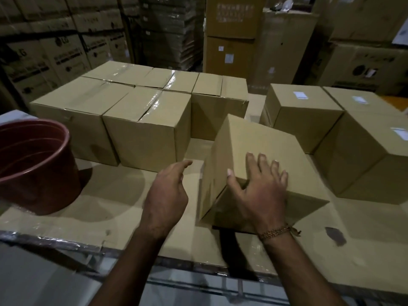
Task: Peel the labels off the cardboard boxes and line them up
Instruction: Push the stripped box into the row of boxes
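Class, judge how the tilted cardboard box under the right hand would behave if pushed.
The tilted box probably tips easily, since it rests on one edge. It seems light: one flat right hand steadies it. Its plain cardboard sides look stiff and likely slide on the cardboard-covered table.

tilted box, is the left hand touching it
No, the left hand hovers open beside the tilted box; only the right hand rests on it.

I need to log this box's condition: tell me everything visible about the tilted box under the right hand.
The tilted box is plain brown cardboard with no label visible on the faces shown. It leans, its near edge raised off the cardboard-covered table. The right hand rests flat on its top near corner, fingers spread. The left hand hovers beside it.
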Motion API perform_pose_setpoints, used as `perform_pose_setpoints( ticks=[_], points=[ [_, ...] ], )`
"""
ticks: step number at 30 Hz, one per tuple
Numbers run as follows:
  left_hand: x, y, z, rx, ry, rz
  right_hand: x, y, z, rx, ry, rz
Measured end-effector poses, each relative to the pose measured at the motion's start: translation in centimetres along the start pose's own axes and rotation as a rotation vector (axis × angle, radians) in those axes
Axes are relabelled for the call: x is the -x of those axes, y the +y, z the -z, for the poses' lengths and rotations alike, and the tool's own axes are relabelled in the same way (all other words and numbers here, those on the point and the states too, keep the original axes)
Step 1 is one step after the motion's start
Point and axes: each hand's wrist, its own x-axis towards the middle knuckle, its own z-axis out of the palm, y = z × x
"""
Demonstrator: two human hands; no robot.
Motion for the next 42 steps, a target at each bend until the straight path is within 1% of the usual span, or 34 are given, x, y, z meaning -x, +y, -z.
perform_pose_setpoints(
  ticks=[3, 5, 9, 11, 13, 17, 19, 23, 27, 31, 33, 35, 39, 40, 42],
  points=[
    [0.4, 0.0, -1.1, 0.036, -0.023, 0.006, -0.9, 2.0, 0.5, -0.12, 0.123, -0.073],
    [0.7, 0.0, -2.6, 0.075, -0.095, 0.064, -1.0, 3.1, 0.8, -0.203, 0.17, -0.113],
    [1.1, 0.3, -5.6, 0.188, -0.424, 0.319, -0.5, 4.4, 1.3, -0.32, 0.281, -0.143],
    [1.4, 1.1, -6.4, 0.277, -0.512, 0.384, -0.1, 4.8, 1.4, -0.391, 0.321, -0.151],
    [1.6, 1.7, -6.7, 0.335, -0.473, 0.371, 0.2, 5.0, 1.7, -0.448, 0.349, -0.171],
    [1.0, 2.6, -5.9, 0.367, -0.27, 0.324, 0.6, 5.6, 2.2, -0.602, 0.393, -0.254],
    [0.6, 2.9, -5.5, 0.345, -0.21, 0.27, 0.7, 6.1, 1.8, -0.701, 0.399, -0.3],
    [0.1, 3.0, -5.1, 0.248, -0.165, 0.176, 1.0, 7.1, 0.3, -0.789, 0.416, -0.402],
    [0.3, 3.2, -5.0, 0.252, -0.134, 0.137, 1.1, 8.1, -0.5, -0.837, 0.429, -0.495],
    [0.5, 3.1, -5.1, 0.24, -0.087, 0.104, 0.4, 9.5, -1.9, -0.82, 0.475, -0.59],
    [0.4, 3.1, -5.2, 0.218, -0.068, 0.088, 0.1, 9.9, -2.4, -0.773, 0.419, -0.629],
    [0.0, 2.9, -5.3, 0.207, -0.042, 0.079, 0.3, 9.8, -2.8, -0.696, 0.363, -0.607],
    [-0.9, 2.2, -5.7, 0.193, -0.017, 0.087, 0.7, 9.4, -3.5, -0.556, 0.386, -0.362],
    [-1.1, 2.0, -5.8, 0.184, -0.006, 0.09, 0.4, 9.5, -3.8, -0.526, 0.351, -0.321],
    [-1.5, 1.7, -5.9, 0.147, 0.034, 0.092, -0.2, 9.9, -4.1, -0.455, 0.231, -0.262]
  ],
)
